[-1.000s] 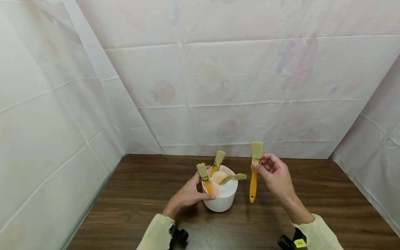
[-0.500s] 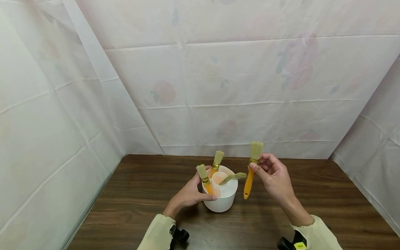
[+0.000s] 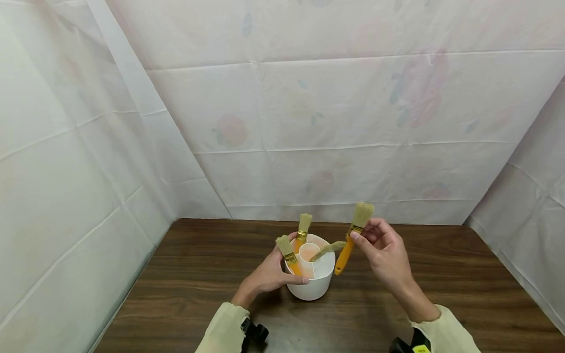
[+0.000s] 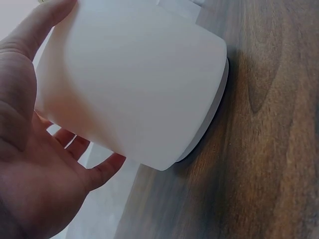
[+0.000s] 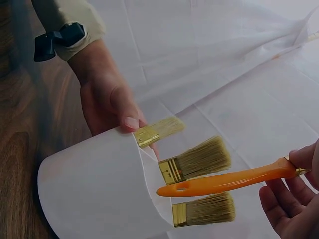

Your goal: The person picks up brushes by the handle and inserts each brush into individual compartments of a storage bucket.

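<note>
My left hand (image 3: 267, 272) grips the left side of a round white divided holder (image 3: 311, 290), its thumb at the front rim. Several paintbrushes stand in the holder, bristles up: a front-left brush (image 3: 289, 255), a back brush (image 3: 302, 230) and a right-hand brush (image 3: 328, 249) that leans far over to the right. Just right of the holder, my right hand (image 3: 388, 250) pinches another paintbrush (image 3: 346, 251) near its metal band. That brush tilts, bristles up to the right, with the end of its orange handle beside the holder's rim. In the right wrist view, the orange handle (image 5: 224, 184) crosses in front of the holder's opening.
The holder stands on a dark wood table (image 3: 190, 294). A pale printed sheet (image 3: 344, 122) hangs along the table's back edge, and more sheeting (image 3: 79, 196) closes the left side. Each wrist carries a black camera mount (image 3: 255, 333).
The paintbrush in my right hand has tilted, its handle end swinging left and up towards the holder. The back and front-left brushes in the holder have shifted slightly left.
</note>
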